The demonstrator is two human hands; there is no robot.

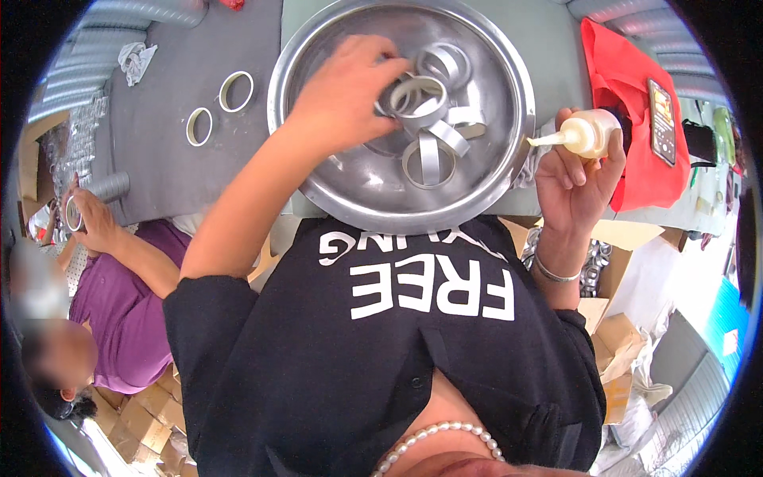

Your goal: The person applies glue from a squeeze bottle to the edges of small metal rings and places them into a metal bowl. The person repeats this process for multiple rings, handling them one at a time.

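In a wide, round metal tray [350, 187] lie several silver rings [445, 65], some overlapping. My left hand [350, 95] reaches over the tray from the left, its thumb and fingers curled around the edge of one silver ring [420, 102] in the pile. Part of that ring is hidden by the fingers. To the right of the tray, my right hand [568, 187] is closed around a squeeze bottle [588, 135] with yellowish contents. The bottle's thin nozzle points left, toward the tray's rim.
Two silver rings [236, 91] stand apart on the grey table [167, 163] at left. A red bag [632, 179] with a phone [661, 123] lies at right. Below it is a cardboard box [624, 266] of metal rings. At left, a co-worker's hand [94, 219] holds a ring.
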